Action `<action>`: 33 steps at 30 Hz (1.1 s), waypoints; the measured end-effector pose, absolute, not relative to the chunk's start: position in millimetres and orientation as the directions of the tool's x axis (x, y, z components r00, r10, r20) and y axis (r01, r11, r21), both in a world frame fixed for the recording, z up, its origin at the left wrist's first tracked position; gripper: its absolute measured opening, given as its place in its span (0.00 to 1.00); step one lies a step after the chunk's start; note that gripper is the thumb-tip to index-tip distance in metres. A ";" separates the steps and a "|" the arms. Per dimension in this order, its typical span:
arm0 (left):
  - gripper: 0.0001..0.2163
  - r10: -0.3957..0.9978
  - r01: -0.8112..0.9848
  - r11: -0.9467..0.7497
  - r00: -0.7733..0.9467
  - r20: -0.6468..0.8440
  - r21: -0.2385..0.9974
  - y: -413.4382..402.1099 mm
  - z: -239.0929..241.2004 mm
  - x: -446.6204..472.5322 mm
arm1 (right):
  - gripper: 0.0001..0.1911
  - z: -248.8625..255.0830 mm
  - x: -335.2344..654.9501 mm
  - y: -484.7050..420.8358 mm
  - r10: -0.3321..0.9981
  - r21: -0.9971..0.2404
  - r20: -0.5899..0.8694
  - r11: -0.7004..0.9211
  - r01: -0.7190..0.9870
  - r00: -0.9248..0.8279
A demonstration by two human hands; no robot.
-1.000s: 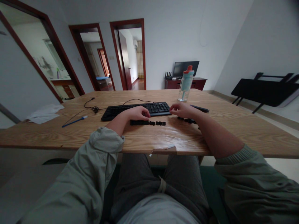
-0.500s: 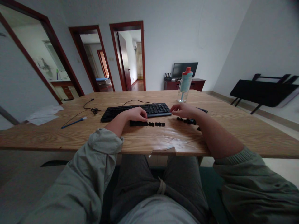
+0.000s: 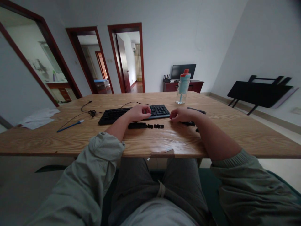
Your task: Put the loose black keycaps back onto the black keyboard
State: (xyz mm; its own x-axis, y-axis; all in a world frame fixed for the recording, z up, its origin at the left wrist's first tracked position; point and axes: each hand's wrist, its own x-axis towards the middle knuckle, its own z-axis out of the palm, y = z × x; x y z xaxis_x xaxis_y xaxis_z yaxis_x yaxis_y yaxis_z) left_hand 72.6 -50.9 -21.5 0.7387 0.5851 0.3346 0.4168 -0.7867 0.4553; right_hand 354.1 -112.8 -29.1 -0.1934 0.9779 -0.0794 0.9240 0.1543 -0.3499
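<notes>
A black keyboard (image 3: 113, 115) lies on the wooden table (image 3: 145, 142). In front of it is a row of loose black keycaps (image 3: 145, 126). My left hand (image 3: 140, 112) rests on the keyboard's right half with its fingers curled under; what they hold, if anything, is hidden. My right hand (image 3: 181, 115) hovers just right of the keyboard with its fingers pinched together, over a second small pile of black keycaps (image 3: 190, 123). Its fingertips hide whatever is in them.
A clear bottle with a teal and red lid (image 3: 183, 86) stands behind the keyboard. A black tool (image 3: 197, 110) lies right of it. A blue pen (image 3: 69, 126), a coiled cable (image 3: 90, 111) and white papers (image 3: 37, 118) are at the left. A folded black table (image 3: 258, 93) leans on the right wall.
My left hand has lifted from the row of keycaps up onto the keyboard. My right hand has drawn slightly left and nearer. The camera has shifted a little.
</notes>
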 end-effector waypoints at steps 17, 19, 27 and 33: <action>0.14 0.439 0.254 -0.884 0.742 0.507 0.392 -71.0 -27.3 97.9 | 0.17 -39.8 310.2 -114.8 0.921 -0.911 0.247 0.327 0.250 -0.302; 0.15 0.444 0.256 -0.879 0.748 0.493 0.403 -72.9 -26.3 98.1 | 0.18 -39.3 308.6 -116.1 0.919 -0.899 0.251 0.337 0.278 -0.303; 0.11 0.564 0.311 -0.801 0.677 0.473 0.511 -59.4 -25.9 86.0 | 0.13 -44.6 318.4 -107.3 0.916 -0.691 0.308 0.401 0.602 -0.257; 0.11 0.599 0.428 -0.733 0.775 0.202 0.529 -40.8 -25.7 66.2 | 0.08 -48.8 334.3 -104.5 0.944 -0.499 0.296 0.284 0.819 -0.146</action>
State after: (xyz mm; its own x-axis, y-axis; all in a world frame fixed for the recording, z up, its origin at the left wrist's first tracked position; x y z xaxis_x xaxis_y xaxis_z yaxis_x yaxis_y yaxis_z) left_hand 66.2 -40.8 -25.7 0.7752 0.5986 0.2016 0.4280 -0.7325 0.5294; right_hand 334.3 -104.5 -48.8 -0.1462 0.9438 0.2964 0.8187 0.2836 -0.4993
